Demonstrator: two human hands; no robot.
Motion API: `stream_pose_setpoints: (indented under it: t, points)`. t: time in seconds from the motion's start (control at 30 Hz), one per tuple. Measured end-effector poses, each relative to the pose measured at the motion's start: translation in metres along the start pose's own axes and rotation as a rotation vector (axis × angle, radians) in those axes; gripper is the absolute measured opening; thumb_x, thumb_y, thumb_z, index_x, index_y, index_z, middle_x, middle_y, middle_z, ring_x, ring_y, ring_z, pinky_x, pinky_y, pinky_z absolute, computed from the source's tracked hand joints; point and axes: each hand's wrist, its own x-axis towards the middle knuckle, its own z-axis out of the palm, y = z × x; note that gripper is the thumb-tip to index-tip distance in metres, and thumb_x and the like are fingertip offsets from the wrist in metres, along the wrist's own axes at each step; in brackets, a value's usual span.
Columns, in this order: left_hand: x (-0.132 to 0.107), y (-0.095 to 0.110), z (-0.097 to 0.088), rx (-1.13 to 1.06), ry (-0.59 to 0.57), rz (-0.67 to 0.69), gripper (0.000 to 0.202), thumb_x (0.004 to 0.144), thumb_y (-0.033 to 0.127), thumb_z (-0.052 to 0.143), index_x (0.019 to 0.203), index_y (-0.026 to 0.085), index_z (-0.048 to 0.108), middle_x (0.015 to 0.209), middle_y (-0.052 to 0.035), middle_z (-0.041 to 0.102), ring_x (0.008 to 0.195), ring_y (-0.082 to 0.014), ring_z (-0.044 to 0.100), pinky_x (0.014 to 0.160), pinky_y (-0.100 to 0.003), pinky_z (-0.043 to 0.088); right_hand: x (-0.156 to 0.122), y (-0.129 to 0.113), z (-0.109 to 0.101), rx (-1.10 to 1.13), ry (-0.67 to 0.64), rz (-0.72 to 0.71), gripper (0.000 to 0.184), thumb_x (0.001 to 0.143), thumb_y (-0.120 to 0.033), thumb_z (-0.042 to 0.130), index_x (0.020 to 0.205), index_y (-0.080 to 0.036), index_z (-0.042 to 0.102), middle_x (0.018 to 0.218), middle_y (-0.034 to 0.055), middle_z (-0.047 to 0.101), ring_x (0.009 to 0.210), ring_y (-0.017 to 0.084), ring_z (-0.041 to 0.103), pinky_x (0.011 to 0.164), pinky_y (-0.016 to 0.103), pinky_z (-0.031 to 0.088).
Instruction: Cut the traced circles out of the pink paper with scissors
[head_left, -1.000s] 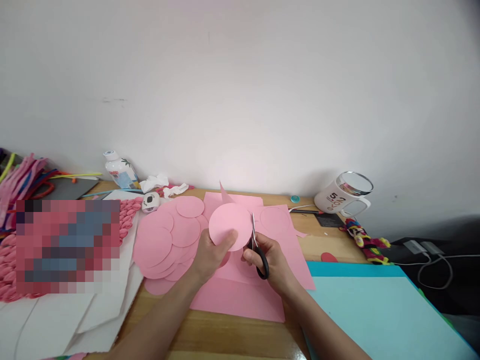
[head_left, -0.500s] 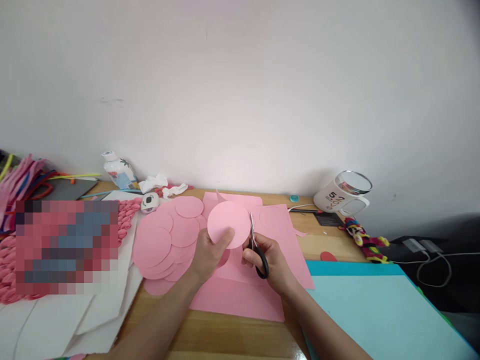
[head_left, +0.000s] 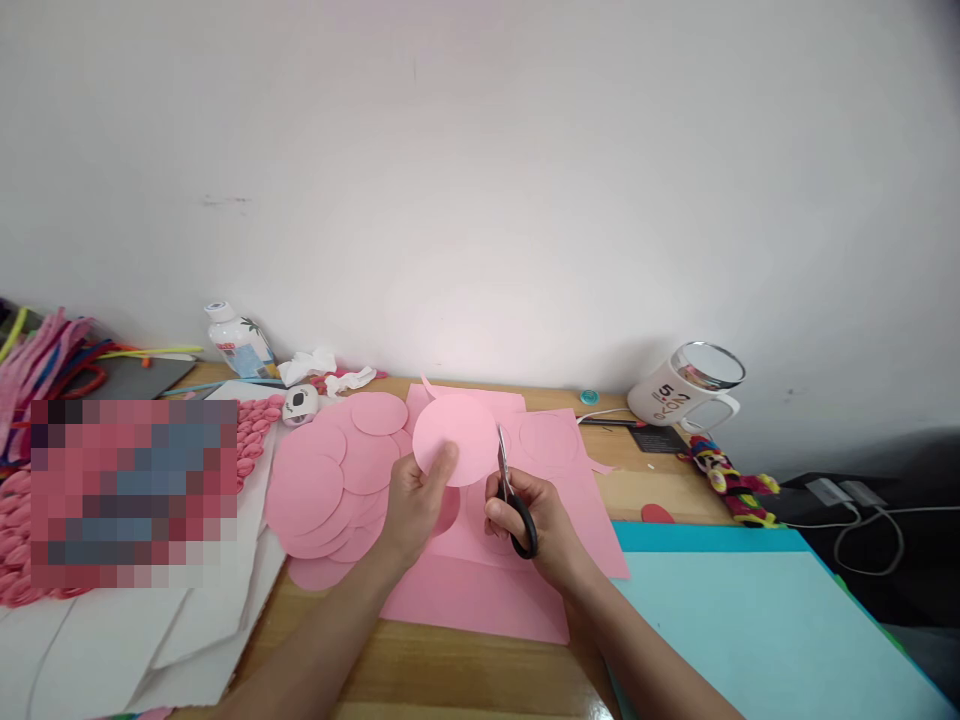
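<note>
My left hand [head_left: 416, 505] pinches a pink paper circle [head_left: 459, 432] and holds it upright above the table. A thin paper sliver sticks out at the circle's top left edge. My right hand [head_left: 536, 525] grips black-handled scissors [head_left: 511, 495], whose blades point up along the circle's right edge. Beneath both hands lies a pink paper sheet [head_left: 480, 595] with a drawn circle outline at its far right. A pile of cut pink circles [head_left: 337, 480] rests just left of my left hand.
A white mug [head_left: 686, 392] stands at the back right beside colourful trinkets [head_left: 731, 482]. A turquoise sheet [head_left: 750, 630] covers the near right. White paper sheets [head_left: 150, 640], pink craft pieces, pipe cleaners [head_left: 45, 355] and a small bottle [head_left: 240, 342] fill the left. Cables [head_left: 862, 520] lie at the far right.
My left hand has turned the pink circle; the paper offcut at its top has shrunk and shifted left. The scissors stay against the circle's right edge.
</note>
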Motion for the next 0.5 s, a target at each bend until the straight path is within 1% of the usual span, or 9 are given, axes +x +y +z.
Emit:
stream_pose_setpoints:
  t: [0.1, 0.23, 0.37, 0.5]
  points:
    - [-0.002, 0.004, 0.002, 0.065, 0.026, -0.028, 0.022, 0.07, 0.032, 0.063, 0.059, 0.013, 0.057, 0.057, 0.0011, 0.058, 0.058, -0.0115, 0.051, 0.051, -0.019, 0.04, 0.0, 0.0, 0.001, -0.008, 0.002, 0.004, 0.027, 0.073, -0.039, 0.06, 0.059, -0.018, 0.05, 0.048, -0.0032, 0.047, 0.045, 0.01, 0.04, 0.043, 0.022, 0.031]
    - [-0.003, 0.01, 0.004, 0.162, 0.05, -0.071, 0.026, 0.067, 0.037, 0.065, 0.072, 0.012, 0.064, 0.069, -0.0044, 0.068, 0.067, -0.0169, 0.061, 0.055, -0.022, 0.047, 0.0, -0.002, 0.004, -0.011, -0.005, 0.013, 0.03, 0.071, -0.043, 0.061, 0.059, -0.018, 0.049, 0.048, -0.0033, 0.047, 0.045, 0.009, 0.039, 0.042, 0.022, 0.031]
    - [-0.004, 0.011, 0.004, 0.2, 0.027, -0.09, 0.028, 0.067, 0.036, 0.065, 0.079, 0.011, 0.066, 0.074, -0.0068, 0.071, 0.071, -0.0188, 0.065, 0.057, -0.022, 0.05, 0.001, -0.002, 0.003, 0.016, 0.007, 0.035, 0.029, 0.068, -0.042, 0.065, 0.066, -0.018, 0.049, 0.051, -0.0052, 0.043, 0.047, 0.009, 0.035, 0.045, 0.022, 0.029]
    - [-0.003, 0.013, 0.004, 0.237, -0.008, -0.12, 0.026, 0.063, 0.03, 0.068, 0.08, 0.01, 0.067, 0.073, -0.0073, 0.071, 0.069, -0.0194, 0.065, 0.055, -0.022, 0.051, 0.002, 0.002, -0.001, 0.037, 0.007, -0.013, 0.031, 0.066, -0.038, 0.07, 0.066, -0.018, 0.046, 0.057, -0.0056, 0.039, 0.052, 0.009, 0.031, 0.047, 0.022, 0.026]
